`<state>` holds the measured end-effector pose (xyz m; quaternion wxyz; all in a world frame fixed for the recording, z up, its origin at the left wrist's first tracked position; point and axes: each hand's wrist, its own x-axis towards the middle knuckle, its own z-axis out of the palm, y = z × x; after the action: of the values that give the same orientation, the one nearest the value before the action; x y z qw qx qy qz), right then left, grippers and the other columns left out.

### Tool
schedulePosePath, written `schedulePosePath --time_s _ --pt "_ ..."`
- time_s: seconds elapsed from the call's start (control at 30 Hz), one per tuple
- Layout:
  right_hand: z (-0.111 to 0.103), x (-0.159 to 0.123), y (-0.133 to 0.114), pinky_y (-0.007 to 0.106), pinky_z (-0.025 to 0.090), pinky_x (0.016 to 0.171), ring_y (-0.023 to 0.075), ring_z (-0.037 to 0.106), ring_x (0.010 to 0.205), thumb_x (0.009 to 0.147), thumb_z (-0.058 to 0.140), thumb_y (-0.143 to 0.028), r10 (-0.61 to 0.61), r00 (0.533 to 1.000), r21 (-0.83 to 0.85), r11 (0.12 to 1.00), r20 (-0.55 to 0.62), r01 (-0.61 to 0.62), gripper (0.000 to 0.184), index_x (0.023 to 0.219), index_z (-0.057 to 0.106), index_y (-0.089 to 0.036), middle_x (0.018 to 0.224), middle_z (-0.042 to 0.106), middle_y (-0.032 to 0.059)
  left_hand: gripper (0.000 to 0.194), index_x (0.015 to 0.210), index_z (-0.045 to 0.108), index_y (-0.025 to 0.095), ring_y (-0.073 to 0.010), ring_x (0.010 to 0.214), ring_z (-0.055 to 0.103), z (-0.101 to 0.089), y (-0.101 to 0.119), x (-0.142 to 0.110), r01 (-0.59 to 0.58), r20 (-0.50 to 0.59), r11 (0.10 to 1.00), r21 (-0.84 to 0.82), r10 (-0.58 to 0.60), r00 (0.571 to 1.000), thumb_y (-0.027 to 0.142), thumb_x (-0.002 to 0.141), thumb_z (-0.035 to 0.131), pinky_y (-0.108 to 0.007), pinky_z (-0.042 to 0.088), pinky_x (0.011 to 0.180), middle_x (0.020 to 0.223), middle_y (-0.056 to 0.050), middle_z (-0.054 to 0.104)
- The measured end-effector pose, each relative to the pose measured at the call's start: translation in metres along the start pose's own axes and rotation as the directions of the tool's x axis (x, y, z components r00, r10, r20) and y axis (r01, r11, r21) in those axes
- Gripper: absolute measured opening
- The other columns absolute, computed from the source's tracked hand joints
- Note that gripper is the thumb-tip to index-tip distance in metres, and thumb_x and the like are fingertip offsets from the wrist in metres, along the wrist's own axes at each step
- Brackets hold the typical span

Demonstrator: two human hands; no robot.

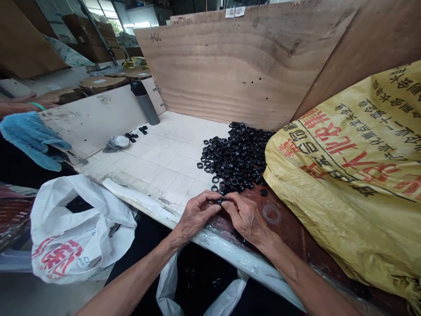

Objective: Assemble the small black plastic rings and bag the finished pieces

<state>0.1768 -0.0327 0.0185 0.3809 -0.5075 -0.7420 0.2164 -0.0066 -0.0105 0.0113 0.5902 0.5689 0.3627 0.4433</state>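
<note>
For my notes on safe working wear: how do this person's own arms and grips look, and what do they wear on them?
Both grips are bare: the left hand and right hand show no gloves, rings or tape. The left forearm and right forearm have no sleeves, watch or bracelet in view.

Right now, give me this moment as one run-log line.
left hand: pinching black ring | right hand: pinching same ring | pile of black rings: beyond hands

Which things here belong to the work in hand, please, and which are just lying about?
Work: left hand, right hand, small black ring, heap of black rings.
Lying about: grey cylindrical flask with black lid, white plastic bag, yellow woven sack, blue cloth.
</note>
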Motion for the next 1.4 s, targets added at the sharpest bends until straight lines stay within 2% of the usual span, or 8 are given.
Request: schedulePosePath --time_s 0.07,0.2,0.43,0.9,1.03,1.17,1.27,1.4 --pt "-0.002 -0.001 -0.001 0.025 0.046 0.067 0.0152 0.059 0.069 0.098 0.051 -0.031 -0.019 1.0 0.057 0.998 0.013 0.019 0.019 0.107 0.06 -0.018 0.079 0.063 0.0022 0.025 0.106 0.07 0.018 -0.0183 0.098 0.065 0.0 -0.002 -0.001 0.024 0.001 0.999 -0.048 -0.024 1.0 0.027 0.083 0.072 -0.031 0.054 0.09 0.11 -0.006 0.065" --pt "-0.004 -0.002 -0.001 0.024 0.04 0.059 0.0128 0.052 0.059 0.099 0.048 -0.034 -0.01 0.999 -0.011 1.0 0.039 0.01 0.03 0.075 0.06 -0.02 0.064 0.054 -0.0012 0.023 0.104 0.07 0.018 -0.0155 0.093 0.065 -0.001 -0.006 -0.001 0.003 -0.025 0.999 -0.044 -0.004 1.0 0.026 0.082 0.073 -0.027 0.054 0.086 0.107 -0.005 0.065" --pt "-0.005 0.0 -0.004 0.024 0.038 0.055 0.0122 0.048 0.056 0.092 0.059 -0.032 0.005 0.999 0.023 1.0 0.038 -0.006 0.024 0.072 0.057 -0.02 0.063 0.053 -0.0016 0.024 0.105 0.069 0.017 -0.0164 0.095 0.066 -0.002 -0.007 0.0 0.005 -0.014 0.998 -0.059 -0.006 1.0 0.027 0.083 0.072 -0.028 0.055 0.088 0.108 -0.006 0.065" --pt "0.001 0.0 -0.006 0.028 0.047 0.068 0.017 0.062 0.071 0.093 0.054 -0.023 0.076 0.997 0.124 0.989 -0.003 -0.076 0.01 0.092 0.063 -0.019 0.08 0.066 0.0034 0.023 0.105 0.068 0.017 -0.0198 0.098 0.066 -0.001 -0.003 0.001 -0.047 0.012 0.993 0.11 0.046 0.999 0.028 0.085 0.069 -0.033 0.054 0.089 0.106 -0.008 0.067" --pt "0.0 -0.001 -0.003 0.022 0.04 0.05 0.0123 0.054 0.053 0.089 0.055 -0.026 0.319 0.931 0.236 0.905 0.175 -0.355 0.009 0.087 0.059 -0.018 0.064 0.06 -0.0027 0.021 0.108 0.067 0.018 -0.0216 0.103 0.064 -0.003 -0.005 -0.001 -0.211 0.117 0.939 0.271 0.185 0.976 0.022 0.088 0.064 -0.037 0.051 0.095 0.108 -0.009 0.067" --pt "-0.014 0.002 0.01 0.022 0.031 0.047 0.0111 0.049 0.05 0.086 0.06 -0.034 0.301 0.887 0.119 0.925 0.351 -0.361 0.026 0.066 0.058 -0.017 0.055 0.053 -0.0041 0.013 0.096 0.07 0.016 -0.0189 0.09 0.065 0.001 0.004 -0.001 -0.183 0.262 0.92 0.347 0.092 0.961 0.02 0.085 0.064 -0.031 0.052 0.083 0.095 -0.007 0.069" --pt "-0.022 0.005 0.019 0.024 0.032 0.051 0.0128 0.05 0.053 0.088 0.059 -0.04 0.317 0.92 -0.086 0.948 0.228 -0.306 0.038 0.057 0.055 -0.018 0.054 0.053 -0.0022 0.012 0.078 0.066 0.015 -0.015 0.072 0.062 0.007 0.01 0.002 -0.055 0.122 0.897 0.439 0.001 0.993 0.026 0.083 0.067 -0.026 0.05 0.067 0.08 -0.003 0.065" --pt "-0.016 0.007 0.026 0.025 0.042 0.062 0.0162 0.057 0.067 0.085 0.063 -0.023 0.178 0.983 -0.171 0.971 0.049 -0.167 0.005 0.088 0.064 -0.02 0.076 0.061 0.0007 0.026 0.109 0.065 0.021 -0.0149 0.074 0.061 0.009 0.0 0.012 -0.059 -0.07 0.8 0.597 0.126 0.99 0.027 0.084 0.067 -0.029 0.053 0.071 0.095 -0.004 0.064"
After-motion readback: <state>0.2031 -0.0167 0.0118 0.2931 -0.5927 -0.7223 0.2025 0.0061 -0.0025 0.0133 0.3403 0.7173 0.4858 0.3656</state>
